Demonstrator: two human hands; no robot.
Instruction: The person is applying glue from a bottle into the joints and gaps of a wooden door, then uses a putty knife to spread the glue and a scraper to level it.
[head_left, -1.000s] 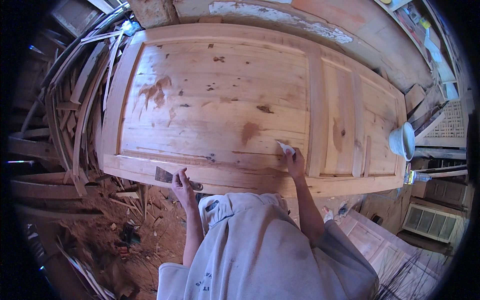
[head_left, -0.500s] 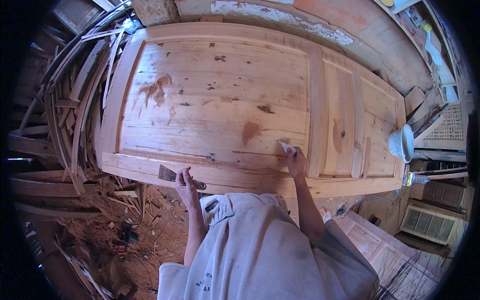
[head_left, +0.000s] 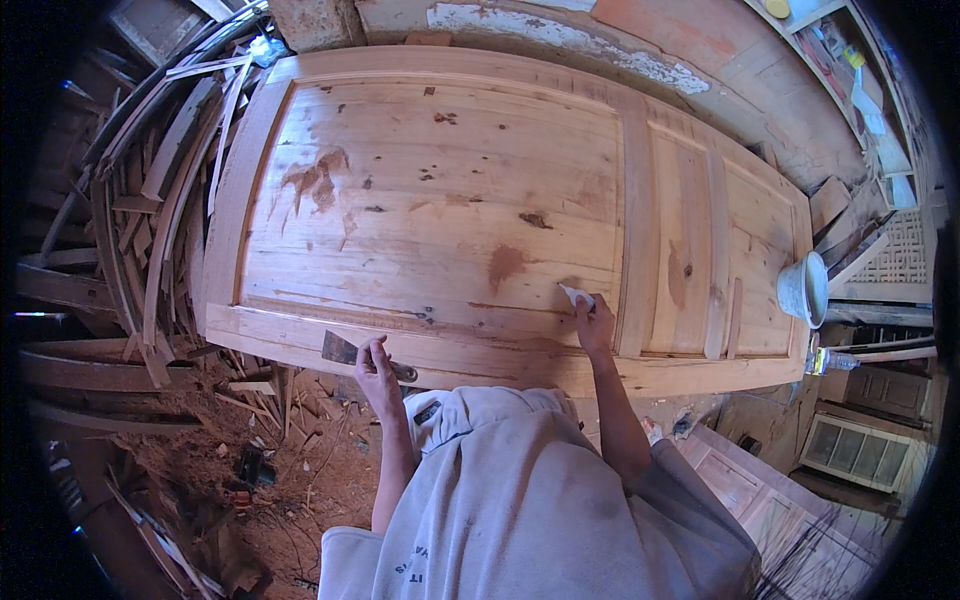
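Observation:
A large panelled wooden door [head_left: 400, 240] lies flat in front of me, marked with knots and brown patches. My left hand [head_left: 378, 375], at the door's near edge, is closed round a putty knife [head_left: 340, 347] whose broad metal blade points left and whose handle sticks out to the right. Over the near right part of the big panel, my right hand [head_left: 595, 322] pinches a small white bottle with a pointed nozzle [head_left: 574, 294]. Its tip points left and is close to the panel; whether it touches cannot be made out. A brown patch [head_left: 506, 265] is left of the tip.
A whitish bucket [head_left: 803, 288] stands at the door's right end, with a clear plastic bottle [head_left: 835, 359] beside it. Stacked wood strips [head_left: 165, 220] crowd the left side. Sawdust and offcuts [head_left: 310, 455] cover the floor. Another panelled door [head_left: 735, 470] lies at the lower right.
The whole view has shifted very slightly. Both hands keep their grips and stay at nearly the same places over the door.

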